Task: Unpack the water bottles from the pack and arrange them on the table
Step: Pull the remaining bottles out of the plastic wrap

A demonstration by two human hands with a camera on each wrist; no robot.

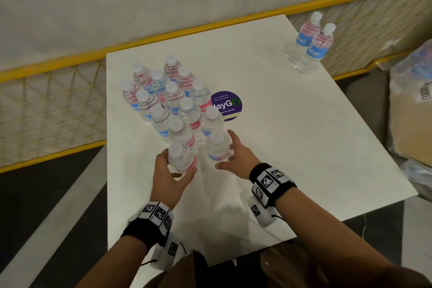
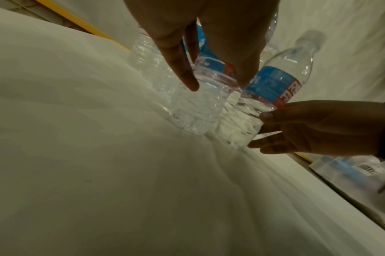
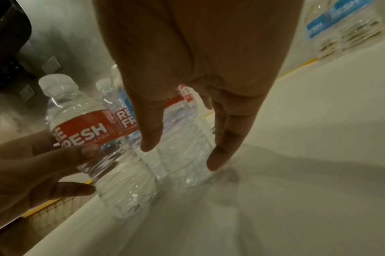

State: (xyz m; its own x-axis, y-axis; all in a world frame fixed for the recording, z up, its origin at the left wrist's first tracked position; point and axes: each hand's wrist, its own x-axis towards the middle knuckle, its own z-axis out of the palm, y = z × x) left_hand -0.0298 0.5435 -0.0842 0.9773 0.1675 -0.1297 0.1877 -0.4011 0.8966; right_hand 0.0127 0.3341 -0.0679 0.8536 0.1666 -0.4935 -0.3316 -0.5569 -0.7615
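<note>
Several clear water bottles [image 1: 168, 98] with red and blue labels stand clustered on the white table [image 1: 292, 128]. My left hand [image 1: 168, 170] grips the nearest bottle [image 1: 182, 159] at the cluster's front left. That bottle leans a little, and its red label [image 3: 86, 133] shows in the right wrist view. My right hand [image 1: 225, 149] holds the neighbouring bottle [image 1: 217, 147] between thumb and fingers. In the left wrist view its thumb [image 2: 266, 115] presses that bottle [image 2: 270, 86]. Both bottles sit low at the tabletop, side by side.
Two more bottles [image 1: 311, 42] stand at the table's far right corner. A round purple sticker [image 1: 229, 105] lies right of the cluster. A plastic-wrapped pack [image 1: 416, 72] and a cardboard box [image 1: 409, 128] sit beyond the right edge. A yellow mesh railing [image 1: 46, 105] runs behind.
</note>
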